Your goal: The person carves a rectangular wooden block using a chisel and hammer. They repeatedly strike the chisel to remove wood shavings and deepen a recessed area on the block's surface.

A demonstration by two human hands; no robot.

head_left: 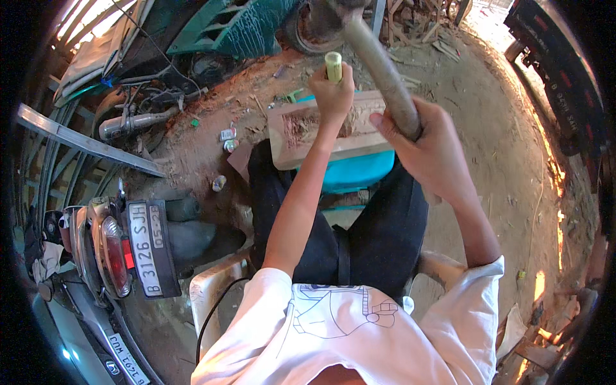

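Note:
My left hand [335, 96] is closed in a fist round a chisel [333, 68], whose pale yellow-green handle end points up at me. The fist hides its blade. Below it lies a pale wooden board [289, 154] with rough carved recesses in its face. A turquoise plastic stool or box [359, 172] carries the board between my knees. In my right hand [439, 154], raised at the board's right, is a mallet [384, 77] gripped by its thick greyish handle. The handle slants up and away to the left, its far end blurred near the picture's top edge.
A parked motorcycle [112, 250] stands at my left, below a grey metal bar [90, 141]. Crushed cans [228, 135] lie on the dirt floor. A green vehicle panel [224, 32] and wood scraps [430, 25] are at the back. I sit on a pale plastic chair [208, 289].

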